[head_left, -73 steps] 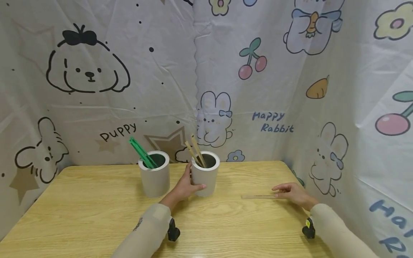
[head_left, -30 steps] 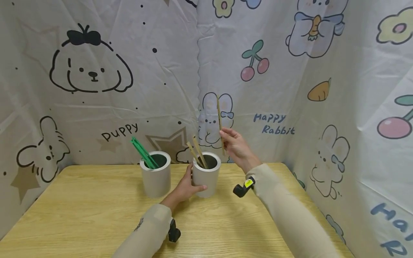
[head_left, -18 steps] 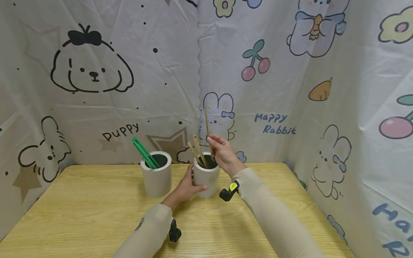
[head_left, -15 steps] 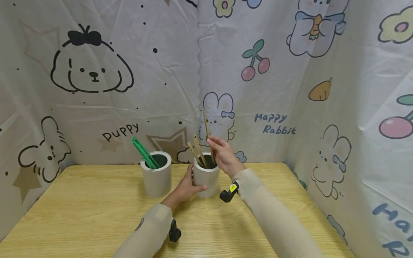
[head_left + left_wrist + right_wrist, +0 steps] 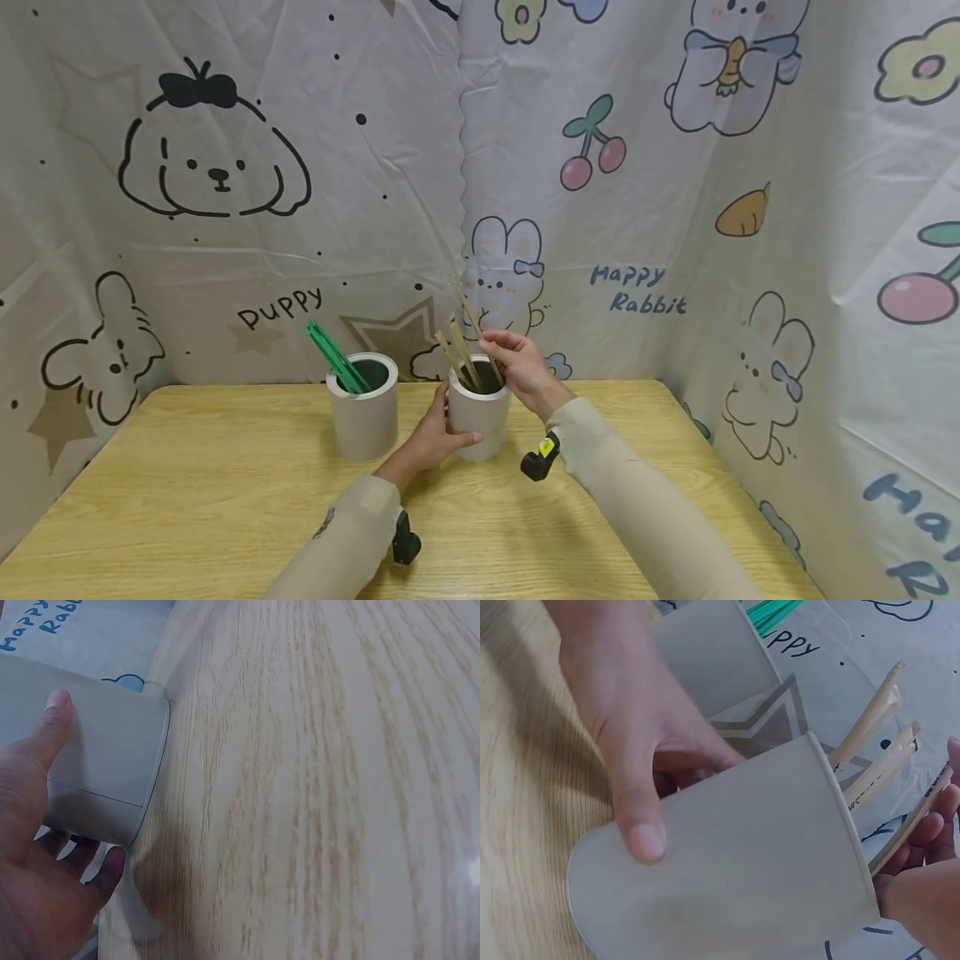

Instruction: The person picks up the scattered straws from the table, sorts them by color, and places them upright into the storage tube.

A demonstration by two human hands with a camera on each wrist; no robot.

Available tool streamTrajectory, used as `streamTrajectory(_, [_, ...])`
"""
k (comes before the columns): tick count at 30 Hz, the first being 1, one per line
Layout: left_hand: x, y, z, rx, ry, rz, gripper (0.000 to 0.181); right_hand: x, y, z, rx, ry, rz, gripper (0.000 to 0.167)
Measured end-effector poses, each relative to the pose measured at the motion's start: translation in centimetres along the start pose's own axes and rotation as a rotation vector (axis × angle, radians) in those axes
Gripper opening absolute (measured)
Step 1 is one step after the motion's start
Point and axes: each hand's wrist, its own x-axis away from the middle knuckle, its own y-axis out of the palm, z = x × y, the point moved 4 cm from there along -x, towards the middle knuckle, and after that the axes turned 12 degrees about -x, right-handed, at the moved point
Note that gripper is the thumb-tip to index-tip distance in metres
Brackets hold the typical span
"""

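Observation:
My left hand (image 5: 429,435) grips the right-hand white cup (image 5: 478,421) from its left side, thumb across the front; the cup stands upright on the table. Two tan sticks (image 5: 877,776), seemingly in printed paper wrappers, lean out of it. Above the cup's right rim, my right hand (image 5: 519,368) pinches a third thin tan stick (image 5: 469,312) between thumb and fingers. That stick slants up to the left, and its lower end is inside the cup. In the right wrist view, dark print shows on the held stick (image 5: 913,821).
A second white cup (image 5: 364,427) stands to the left, a short gap away, with several green sticks (image 5: 333,357) leaning left in it. Both cups are near the back edge of the wooden table (image 5: 225,500). Printed cloth (image 5: 375,167) hangs behind and at the sides.
My right hand has picked the tan stick up from the table at the right, carried it left over the cup and lowered it in, tilting its top leftward. My left hand has kept its hold.

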Motion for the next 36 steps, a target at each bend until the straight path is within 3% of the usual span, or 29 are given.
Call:
streamTrajectory(5, [0.1,-0.2,-0.1,-0.002,-0.001,0.001,0.108,0.1,0.0,0.0,0.118,0.016,0.004,0.009])
streamTrajectory(13, [0.2,-0.6,-0.2,-0.003,-0.009,0.011,0.108,0.4,0.1,-0.4,0.237,-0.013,-0.004,0.031])
streamTrajectory(24, [0.6,-0.7,-0.3,-0.02,-0.021,0.009,0.108,2.3,-1.4,-0.1,0.365,-0.096,-0.088,0.031])
streamTrajectory(36, [1.7,-0.8,0.4,-0.067,0.006,0.02,0.099,4.7,-3.0,0.2,0.417,-0.168,-0.138,0.025])
